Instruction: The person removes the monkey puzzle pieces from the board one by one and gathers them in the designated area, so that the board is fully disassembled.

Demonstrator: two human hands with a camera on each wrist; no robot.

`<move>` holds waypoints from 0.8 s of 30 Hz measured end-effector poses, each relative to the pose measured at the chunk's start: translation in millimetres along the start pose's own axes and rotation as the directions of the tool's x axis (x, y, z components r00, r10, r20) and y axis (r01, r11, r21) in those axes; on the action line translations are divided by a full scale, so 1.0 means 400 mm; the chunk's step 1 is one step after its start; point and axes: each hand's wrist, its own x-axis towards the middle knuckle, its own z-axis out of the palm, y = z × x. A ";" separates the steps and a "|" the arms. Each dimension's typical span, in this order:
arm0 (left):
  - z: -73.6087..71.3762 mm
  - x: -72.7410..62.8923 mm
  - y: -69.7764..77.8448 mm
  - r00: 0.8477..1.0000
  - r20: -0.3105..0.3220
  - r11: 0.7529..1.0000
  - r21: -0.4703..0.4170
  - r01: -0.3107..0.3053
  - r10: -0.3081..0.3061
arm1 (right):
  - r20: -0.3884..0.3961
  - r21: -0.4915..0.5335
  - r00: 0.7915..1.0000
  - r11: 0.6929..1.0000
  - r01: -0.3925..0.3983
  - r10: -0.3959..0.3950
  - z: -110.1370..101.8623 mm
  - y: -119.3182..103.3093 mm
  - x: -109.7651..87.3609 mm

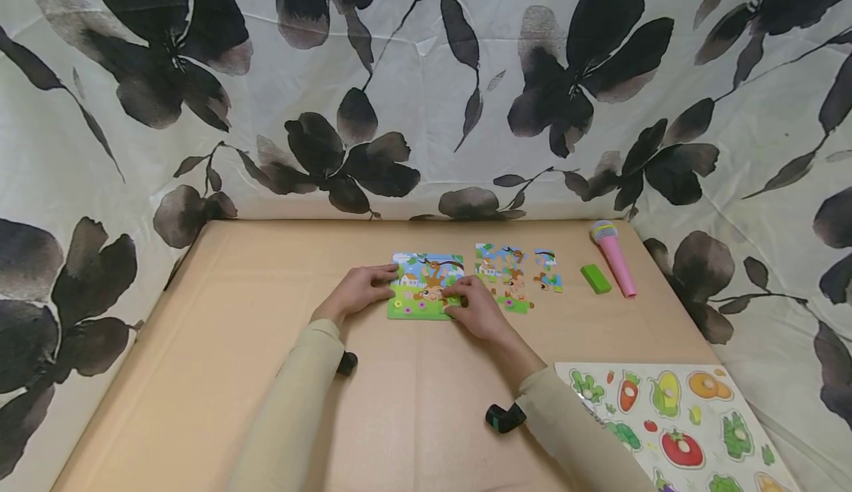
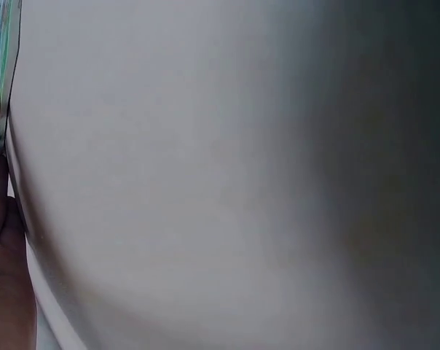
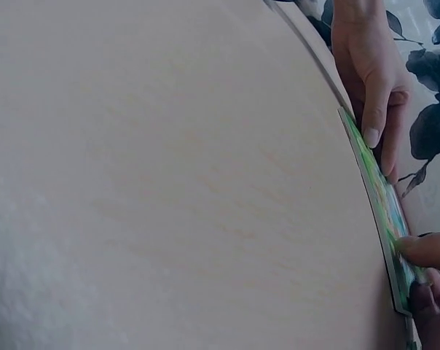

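A small picture puzzle (image 1: 423,301) with a monkey, sky and green grass lies flat on the table between my hands. At its left edge, the fairly straight fingers of my left hand (image 1: 359,292) rest on the border. My right hand (image 1: 484,311) pinches the right edge with curled fingers, its thumb on the picture face in the right wrist view, where the puzzle (image 3: 376,193) appears edge-on. Just right of it lie loose jigsaw pieces (image 1: 515,285) with a matching monkey picture, and more pieces (image 1: 546,259) sit a little apart.
A green block (image 1: 595,279) and a pink toy microphone (image 1: 619,259) lie at the table's far right. A white sheet of vegetable pictures (image 1: 712,396) covers the near right, partly under my right sleeve. Floral cloth (image 1: 426,85) hangs behind the tan table (image 1: 426,403).
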 end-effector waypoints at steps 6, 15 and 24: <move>0.002 0.001 -0.002 1.000 -0.009 1.000 0.005 -0.028 0.028 | -0.016 0.030 0.999 0.999 -0.039 0.040 -0.002 0.006 0.005; -0.001 0.001 -0.001 1.000 0.012 1.000 -0.010 0.009 -0.009 | 0.017 0.185 0.983 0.965 -0.184 0.185 -0.023 0.011 0.000; -0.001 0.004 0.001 1.000 0.013 1.000 0.001 0.018 -0.018 | -0.018 0.286 0.971 0.932 -0.224 0.239 -0.114 0.069 -0.043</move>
